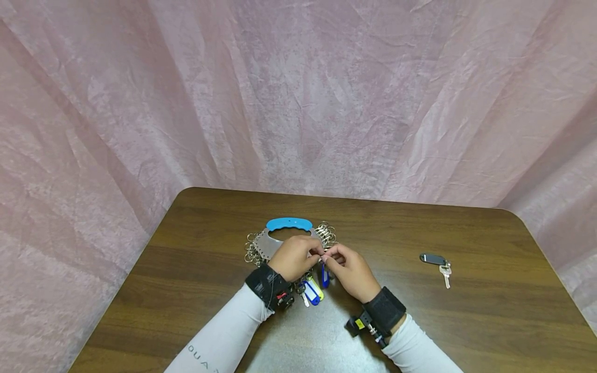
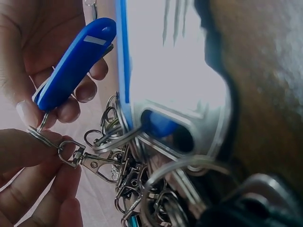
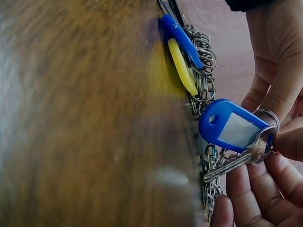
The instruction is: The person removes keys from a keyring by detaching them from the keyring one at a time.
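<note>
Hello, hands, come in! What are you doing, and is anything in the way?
Left hand and right hand pinching at a ring. Blue tag and key on it. Yellow tag and metal clips close by; nothing plainly blocking.

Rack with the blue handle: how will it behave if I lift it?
The rack itself will probably stay stiff, since its body looks like a metal plate. The clips strung along its edge would likely swing and tangle. With so much metal hanging on it, it may feel heavy for its size.
</note>
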Demonstrator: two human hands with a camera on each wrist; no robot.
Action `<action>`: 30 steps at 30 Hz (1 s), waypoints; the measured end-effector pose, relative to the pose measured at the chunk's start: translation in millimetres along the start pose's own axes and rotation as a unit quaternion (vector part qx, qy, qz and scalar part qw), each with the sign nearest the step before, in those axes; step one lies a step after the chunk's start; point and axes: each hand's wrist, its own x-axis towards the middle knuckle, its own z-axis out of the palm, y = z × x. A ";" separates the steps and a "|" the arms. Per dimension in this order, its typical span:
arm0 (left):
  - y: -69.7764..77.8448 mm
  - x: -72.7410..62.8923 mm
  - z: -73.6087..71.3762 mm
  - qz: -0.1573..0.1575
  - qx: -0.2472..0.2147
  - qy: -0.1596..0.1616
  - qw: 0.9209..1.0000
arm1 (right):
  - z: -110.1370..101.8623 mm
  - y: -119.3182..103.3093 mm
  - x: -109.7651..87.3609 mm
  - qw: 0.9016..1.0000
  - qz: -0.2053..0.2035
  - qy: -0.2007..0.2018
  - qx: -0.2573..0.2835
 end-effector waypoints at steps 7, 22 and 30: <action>-0.4 0.4 0.6 -0.003 -0.010 -0.005 1.000 | -0.2 -0.5 -0.3 1.000 0.008 0.004 -0.007; -0.9 1.0 -0.2 -0.028 -0.032 -0.001 0.999 | 1.2 -0.9 -0.4 0.999 -0.023 -0.007 0.026; -3.9 1.3 2.3 -0.051 -0.030 0.012 0.998 | 1.9 -0.4 -1.7 0.997 -0.072 -0.014 -0.006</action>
